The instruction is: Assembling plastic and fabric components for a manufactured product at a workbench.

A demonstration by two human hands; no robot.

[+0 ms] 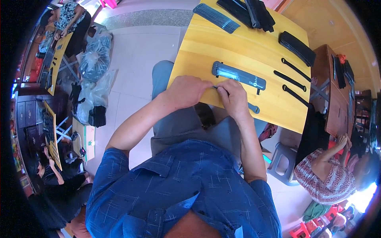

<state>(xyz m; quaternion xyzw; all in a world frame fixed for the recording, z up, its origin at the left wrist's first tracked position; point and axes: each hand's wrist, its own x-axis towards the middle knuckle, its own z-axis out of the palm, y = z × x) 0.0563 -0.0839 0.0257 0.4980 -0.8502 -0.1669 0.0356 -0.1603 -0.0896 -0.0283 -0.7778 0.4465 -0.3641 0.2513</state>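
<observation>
Both my hands meet at the near edge of the yellow table [202, 43]. My left hand [189, 91] is closed, thumb and fingers pinching a thin dark strap. My right hand [233, 96] pinches the same spot from the other side. A rounded grey strap end [254, 108] with a small hole sticks out past my right hand; I cannot tell whether it is the same strap. Just beyond my fingers lies a flat dark bundle of straps [238, 74] with a printed card band and a glossy patch.
Three loose black straps [290, 80] lie at the right. Behind them sits a black strap stack [297, 48]; a grey strap row [216, 18] and dark bundles [250, 14] lie at the far edge. A grey stool [282, 162] stands right. Other people work at tables on both sides.
</observation>
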